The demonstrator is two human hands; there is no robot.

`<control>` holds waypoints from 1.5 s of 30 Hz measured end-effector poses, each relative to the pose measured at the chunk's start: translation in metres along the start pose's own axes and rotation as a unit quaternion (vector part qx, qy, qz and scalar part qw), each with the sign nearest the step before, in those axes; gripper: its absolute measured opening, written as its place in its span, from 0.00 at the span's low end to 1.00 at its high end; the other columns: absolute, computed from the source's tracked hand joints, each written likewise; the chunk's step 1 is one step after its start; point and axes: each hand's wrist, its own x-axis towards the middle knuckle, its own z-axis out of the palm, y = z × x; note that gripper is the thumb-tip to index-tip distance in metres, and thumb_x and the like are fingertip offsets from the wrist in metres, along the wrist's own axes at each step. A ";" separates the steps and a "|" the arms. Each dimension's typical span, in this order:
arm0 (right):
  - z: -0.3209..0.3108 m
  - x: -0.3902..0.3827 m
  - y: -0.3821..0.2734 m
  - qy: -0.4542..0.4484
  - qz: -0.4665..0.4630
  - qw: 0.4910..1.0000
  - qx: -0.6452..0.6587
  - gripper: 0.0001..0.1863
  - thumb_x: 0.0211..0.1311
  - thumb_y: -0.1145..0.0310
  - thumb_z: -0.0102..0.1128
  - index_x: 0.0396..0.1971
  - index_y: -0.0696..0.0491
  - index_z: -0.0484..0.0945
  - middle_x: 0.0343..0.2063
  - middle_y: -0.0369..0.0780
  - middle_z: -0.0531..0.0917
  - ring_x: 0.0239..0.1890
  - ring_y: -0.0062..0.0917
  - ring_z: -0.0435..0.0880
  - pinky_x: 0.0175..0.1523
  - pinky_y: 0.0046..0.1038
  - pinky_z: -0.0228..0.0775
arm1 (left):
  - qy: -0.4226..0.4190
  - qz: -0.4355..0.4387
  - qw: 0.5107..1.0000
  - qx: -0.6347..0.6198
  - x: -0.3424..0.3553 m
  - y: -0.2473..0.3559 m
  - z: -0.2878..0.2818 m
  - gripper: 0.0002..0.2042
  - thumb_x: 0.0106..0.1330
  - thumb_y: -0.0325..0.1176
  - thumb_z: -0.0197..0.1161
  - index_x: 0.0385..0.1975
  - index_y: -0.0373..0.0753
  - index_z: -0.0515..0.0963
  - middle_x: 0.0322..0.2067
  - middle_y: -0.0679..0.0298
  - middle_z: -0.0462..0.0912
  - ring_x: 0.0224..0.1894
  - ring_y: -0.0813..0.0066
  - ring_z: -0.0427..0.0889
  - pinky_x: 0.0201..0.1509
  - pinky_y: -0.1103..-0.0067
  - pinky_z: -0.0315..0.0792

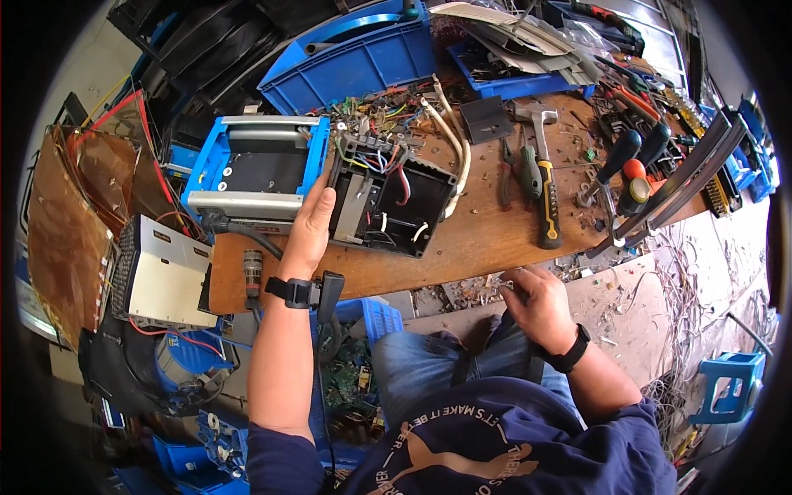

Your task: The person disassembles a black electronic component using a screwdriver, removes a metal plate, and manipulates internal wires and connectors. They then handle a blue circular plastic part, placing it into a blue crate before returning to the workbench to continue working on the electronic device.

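My left hand [310, 227] rests on the left edge of an opened black electronics housing [394, 205] with loose coloured wires, which lies on a wooden workbench [487, 235]. The thumb and fingers press against the housing's side wall. My right hand [540, 304] is low by the bench's front edge, above my knee, with its fingers curled around a small item that I cannot make out. A blue-and-grey device box [257, 169] sits just left of the housing.
A hammer [544, 177], pliers [507, 169] and several screwdrivers [619, 157] lie on the right of the bench. Blue crates [355, 62] stand at the back. A metal case [165, 272] and copper-coloured boards [62, 231] are on the left. Tangled wires [701, 305] cover the floor at right.
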 end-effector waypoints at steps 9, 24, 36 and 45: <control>0.013 0.008 0.014 0.079 -0.085 0.992 -0.041 0.13 0.42 0.77 0.65 0.31 0.55 0.77 0.30 0.43 0.75 0.34 0.41 0.73 0.38 0.37 0.68 | -0.023 -0.002 0.999 -0.030 0.000 -0.004 -0.002 0.40 0.65 0.61 0.50 0.65 0.31 0.57 0.64 0.54 0.62 0.67 0.66 0.58 0.69 0.74 0.48; 0.049 0.045 0.037 0.161 -0.129 0.978 -0.034 0.24 0.42 0.73 0.67 0.45 0.54 0.74 0.45 0.47 0.72 0.50 0.47 0.70 0.55 0.42 0.65 | 0.001 0.032 0.999 0.040 -0.003 0.019 0.011 0.32 0.66 0.45 0.58 0.63 0.29 0.61 0.59 0.51 0.69 0.61 0.65 0.67 0.66 0.74 0.56; 0.051 0.043 0.042 0.171 -0.169 0.969 -0.048 0.22 0.42 0.74 0.67 0.42 0.54 0.75 0.44 0.46 0.73 0.50 0.45 0.72 0.57 0.43 0.66 | 0.021 0.068 0.989 0.128 0.000 0.025 0.014 0.27 0.65 0.39 0.57 0.59 0.26 0.65 0.53 0.49 0.75 0.55 0.66 0.74 0.61 0.75 0.63; 0.051 0.045 0.041 0.175 -0.188 0.965 -0.055 0.21 0.41 0.76 0.66 0.40 0.55 0.75 0.42 0.46 0.74 0.48 0.45 0.73 0.57 0.43 0.66 | 0.039 0.069 0.984 0.160 -0.003 0.028 0.015 0.25 0.65 0.38 0.56 0.56 0.24 0.68 0.49 0.48 0.78 0.50 0.65 0.78 0.56 0.75 0.68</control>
